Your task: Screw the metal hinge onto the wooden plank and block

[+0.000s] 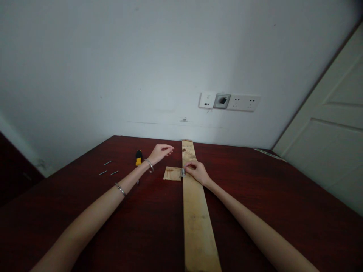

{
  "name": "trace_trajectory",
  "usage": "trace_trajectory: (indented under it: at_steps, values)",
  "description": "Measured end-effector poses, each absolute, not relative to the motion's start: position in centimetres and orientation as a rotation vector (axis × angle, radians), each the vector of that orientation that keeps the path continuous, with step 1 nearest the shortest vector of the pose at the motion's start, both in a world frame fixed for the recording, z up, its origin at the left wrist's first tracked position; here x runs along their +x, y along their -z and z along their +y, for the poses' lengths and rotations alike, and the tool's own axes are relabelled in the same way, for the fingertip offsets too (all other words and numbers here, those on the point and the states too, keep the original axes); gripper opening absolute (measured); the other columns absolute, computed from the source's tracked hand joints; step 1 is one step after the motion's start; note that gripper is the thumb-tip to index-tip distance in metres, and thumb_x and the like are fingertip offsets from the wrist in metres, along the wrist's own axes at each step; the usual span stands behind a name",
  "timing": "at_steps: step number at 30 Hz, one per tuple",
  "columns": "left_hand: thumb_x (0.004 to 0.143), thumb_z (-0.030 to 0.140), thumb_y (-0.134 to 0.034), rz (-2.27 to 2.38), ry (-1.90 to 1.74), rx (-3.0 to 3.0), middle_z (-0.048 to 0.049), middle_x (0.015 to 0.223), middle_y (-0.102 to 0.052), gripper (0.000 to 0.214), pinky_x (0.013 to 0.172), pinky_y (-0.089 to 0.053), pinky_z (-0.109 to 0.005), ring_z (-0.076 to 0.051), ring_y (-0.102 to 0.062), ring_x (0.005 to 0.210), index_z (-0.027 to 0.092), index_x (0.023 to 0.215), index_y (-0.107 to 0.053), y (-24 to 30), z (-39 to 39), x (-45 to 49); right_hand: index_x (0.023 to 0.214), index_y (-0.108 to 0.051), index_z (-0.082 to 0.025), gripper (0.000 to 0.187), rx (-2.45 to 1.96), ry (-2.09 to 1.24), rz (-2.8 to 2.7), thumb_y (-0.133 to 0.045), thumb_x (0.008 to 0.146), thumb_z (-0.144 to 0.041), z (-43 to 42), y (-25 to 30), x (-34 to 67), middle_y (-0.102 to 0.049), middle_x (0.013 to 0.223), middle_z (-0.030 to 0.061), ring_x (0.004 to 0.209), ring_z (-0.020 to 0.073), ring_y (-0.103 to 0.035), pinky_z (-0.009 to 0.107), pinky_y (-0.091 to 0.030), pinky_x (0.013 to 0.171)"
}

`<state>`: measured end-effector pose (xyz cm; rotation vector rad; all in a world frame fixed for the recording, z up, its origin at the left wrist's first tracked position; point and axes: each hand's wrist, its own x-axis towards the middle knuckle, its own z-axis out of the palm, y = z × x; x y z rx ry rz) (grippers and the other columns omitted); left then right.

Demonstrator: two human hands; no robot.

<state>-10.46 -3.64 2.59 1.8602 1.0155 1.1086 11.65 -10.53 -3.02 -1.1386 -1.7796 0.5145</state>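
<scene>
A long wooden plank [197, 219] runs from the near edge of the table toward the wall. A small wooden board [172, 173] lies against its left side. Where the two meet sits a small silver metal hinge [183, 172], partly covered by fingertips. My right hand [197, 172] rests on the plank, thumb and fingertips closed at the hinge. Above the table, left of the plank, my left hand [161, 153] has its fingertips pinched together; whatever is in them is too small to make out. A yellow and black screwdriver [138, 158] lies partly hidden behind my left wrist.
Three screws [107, 163] lie loose on the dark red table [136, 226], left of the screwdriver. The wall [141, 68] with its sockets [243, 102] rises behind the table. A white panelled door [334, 117] stands at the right.
</scene>
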Motion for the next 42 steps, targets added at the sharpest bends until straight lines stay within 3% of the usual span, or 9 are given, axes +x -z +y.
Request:
trace_trajectory:
  at_steps: [13, 15, 20, 22, 28, 36, 42]
  values:
    - [0.081, 0.025, -0.06, 1.015, -1.091, 1.862, -0.0071, 0.079, -0.071, 0.023, 0.059, -0.05, -0.021, -0.012, -0.062, 0.067, 0.01, 0.093, -0.071, -2.6, -3.7, -10.5, 0.068, -0.066, -0.019, 0.006, -1.093, -0.439, -1.889, -0.064, 0.073, -0.021, -10.6, 2.8, 11.9, -0.066, 0.08, 0.0035, 0.082, 0.0189, -0.061, 0.033, -0.045, 0.082]
    - [0.08, 0.026, -0.06, 1.018, -1.09, 1.856, -0.0071, 0.079, -0.071, 0.023, 0.059, -0.05, -0.021, -0.012, -0.062, 0.067, 0.011, 0.093, -0.071, -2.5, -3.6, -10.5, 0.073, -0.067, -0.019, 0.004, -1.105, -0.436, -1.881, -0.064, 0.073, -0.022, -10.6, 2.9, 11.9, -0.067, 0.083, 0.004, 0.083, 0.0194, -0.061, 0.034, -0.045, 0.082]
    - [0.08, 0.027, -0.061, 1.024, -1.085, 1.857, -0.0069, 0.078, -0.071, 0.022, 0.058, -0.049, -0.021, -0.012, -0.061, 0.065, 0.011, 0.09, -0.072, -2.5, -3.6, -10.5, 0.097, -0.065, -0.017, 0.029, -1.122, -0.446, -1.822, -0.068, 0.071, -0.029, -10.5, 3.4, 11.9, -0.068, 0.092, 0.0063, 0.084, 0.0193, -0.063, 0.033, -0.049, 0.079]
    - [0.079, 0.027, -0.061, 1.029, -1.08, 1.862, -0.0067, 0.077, -0.07, 0.022, 0.058, -0.05, -0.021, -0.012, -0.062, 0.066, 0.011, 0.089, -0.072, -2.5, -3.6, -10.5, 0.1, -0.064, -0.017, 0.029, -1.121, -0.447, -1.79, -0.064, 0.075, -0.033, -10.6, 3.5, 11.9, -0.068, 0.092, 0.0063, 0.083, 0.0185, -0.063, 0.032, -0.05, 0.079]
    - [0.079, 0.024, -0.061, 1.013, -1.092, 1.878, -0.0068, 0.079, -0.071, 0.02, 0.058, -0.05, -0.02, -0.012, -0.063, 0.068, 0.012, 0.09, -0.071, -2.9, -3.8, -10.3, 0.094, -0.065, -0.018, 0.028, -1.131, -0.416, -1.726, -0.045, 0.088, -0.037, -10.7, 3.6, 12.0, -0.069, 0.094, 0.0073, 0.085, 0.0195, -0.063, 0.032, -0.049, 0.078]
    - [0.08, 0.028, -0.061, 1.013, -1.117, 2.018, -0.0078, 0.087, -0.072, 0.024, 0.065, -0.052, -0.023, -0.014, -0.065, 0.076, 0.012, 0.096, -0.07, -6.5, -5.6, -12.5, 0.091, -0.066, -0.018, 0.03, -1.15, -0.398, -1.72, -0.043, 0.089, -0.038, -10.6, 3.7, 12.0, -0.07, 0.095, 0.0075, 0.086, 0.0206, -0.063, 0.032, -0.047, 0.079]
    - [0.077, 0.029, -0.06, 1.269, -0.797, 2.33, -0.0063, 0.085, -0.072, 0.02, 0.074, -0.049, -0.025, -0.016, -0.065, 0.079, 0.015, 0.081, -0.072, -7.4, -6.8, -19.5, 0.086, -0.066, -0.018, 0.032, -1.151, -0.421, -1.729, -0.042, 0.089, -0.04, -10.9, 3.5, 12.1, -0.069, 0.088, 0.0079, 0.082, 0.0219, -0.062, 0.033, -0.046, 0.076]
